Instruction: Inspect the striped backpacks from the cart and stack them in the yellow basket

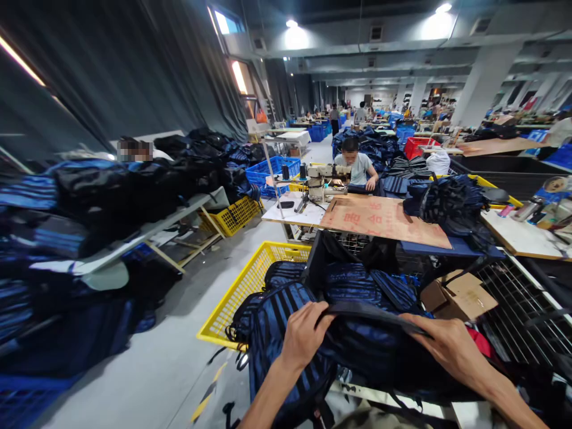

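A dark blue striped backpack [286,339] lies in front of me at the bottom middle. My left hand [304,333] is closed around the black edge band at the bag's top. My right hand [440,342] grips the same black band farther right, fingers curled over it. More blue striped bags [357,286] are piled just behind.
A yellow plastic crate [241,292] stands on the floor to the left of the bags. A cardboard box [460,295] and wire racks [513,298] are on the right. A person sits at a sewing machine [322,179] beyond a cardboard-covered table [384,220]. Tables piled with bags line the left.
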